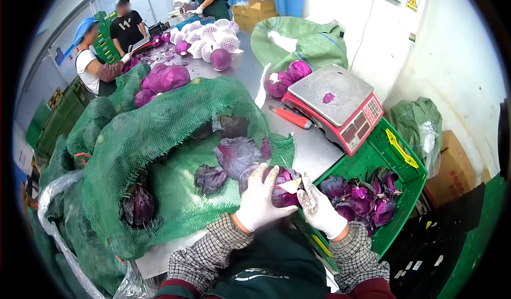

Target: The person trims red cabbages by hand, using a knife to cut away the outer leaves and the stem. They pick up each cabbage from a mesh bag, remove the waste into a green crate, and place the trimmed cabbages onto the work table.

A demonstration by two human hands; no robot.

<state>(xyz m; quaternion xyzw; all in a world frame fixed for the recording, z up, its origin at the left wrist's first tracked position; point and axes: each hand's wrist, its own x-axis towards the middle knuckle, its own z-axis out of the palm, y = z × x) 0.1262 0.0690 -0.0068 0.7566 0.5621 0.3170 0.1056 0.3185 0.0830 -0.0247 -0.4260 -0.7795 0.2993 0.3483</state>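
In the head view, a purple red cabbage (285, 193) with its pale cut stem turned up sits between my hands, over the near edge of the table. My left hand (262, 199), in a white glove, wraps round its left side with the fingers over the top. Against its right side is my right hand (321, 207), gloved and smudged, fingertips and thumb at the leaves beside the stem. Loose dark outer leaves (234, 156) lie just beyond on the green mesh sack (154, 134). More cabbages show inside the sack's mouth, one of them a dark cabbage (139, 206) at the left.
At my right, a green crate (409, 190) holds peeled-off leaves (364, 200). Beside it stand a red scale (332, 99) and an orange-handled knife (291, 117). Farther back are foam-netted cabbages (207, 37), a green bag (319, 43) and several people at the table.
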